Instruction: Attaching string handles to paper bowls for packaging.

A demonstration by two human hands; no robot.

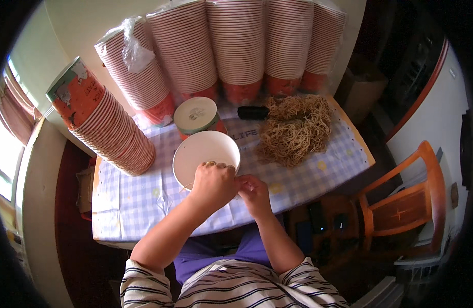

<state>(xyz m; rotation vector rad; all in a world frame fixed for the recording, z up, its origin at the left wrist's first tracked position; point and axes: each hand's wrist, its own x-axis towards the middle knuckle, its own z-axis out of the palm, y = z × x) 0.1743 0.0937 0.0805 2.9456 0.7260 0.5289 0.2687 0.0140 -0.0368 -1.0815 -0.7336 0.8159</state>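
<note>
A white-lined paper tub (204, 149) stands at the near middle of the table, its mouth facing up toward me. My left hand (214, 180) is closed over its near right rim, a ring on one finger. Against it, just outside the rim, my right hand (254, 192) has its fingers pinched together. What either hand holds is hidden. From beside my left wrist a thin tan strand (187, 188) sticks out over the tub's near left edge. Right behind, an upside-down tub (196, 114) shows its pale base.
A tangled heap of tan cords (295, 131) lies right of the tub, with a black object (253, 113) beside it. Tall stacks of tubs (241, 46) in clear plastic line the back. One leaning stack (110, 131) stands left. A wooden chair (401, 200) is at the right.
</note>
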